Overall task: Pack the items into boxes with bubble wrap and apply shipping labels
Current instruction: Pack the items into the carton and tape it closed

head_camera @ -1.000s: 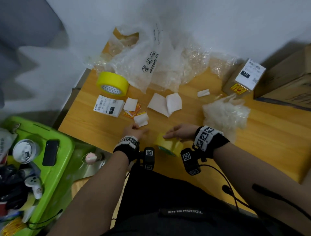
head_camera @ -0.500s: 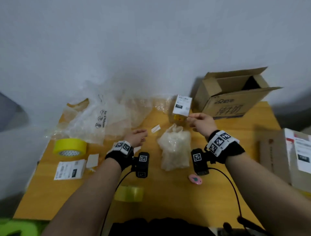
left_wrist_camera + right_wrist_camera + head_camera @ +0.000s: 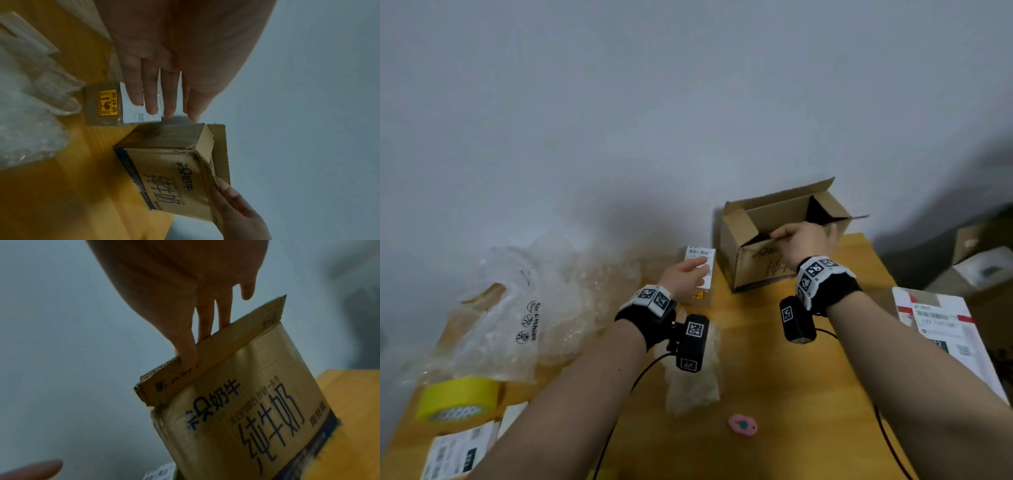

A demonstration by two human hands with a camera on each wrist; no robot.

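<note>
An open brown cardboard box (image 3: 756,260) with printed lettering stands at the back of the wooden table. My right hand (image 3: 779,236) pinches its near top flap; in the right wrist view the thumb lies outside the flap (image 3: 216,352) and the fingers (image 3: 205,321) behind it. Left of it stands a small sealed box (image 3: 702,255) with a white shipping label and a yellow fragile sticker (image 3: 108,103). My left hand (image 3: 697,270) reaches onto it, with straight fingers (image 3: 152,97) over the label. A bubble-wrapped item (image 3: 693,383) lies under my left wrist.
Loose air-cushion bags and bubble wrap (image 3: 517,308) cover the table's left. A yellow tape roll (image 3: 458,397) and printed labels (image 3: 458,452) lie at the front left. A small pink object (image 3: 742,425) sits at the front middle. A labelled white box (image 3: 945,335) lies at the right edge.
The view has lifted toward the wall. My right hand went from the small labelled box to the big box's flap and took hold. My left hand reached forward onto the small box.
</note>
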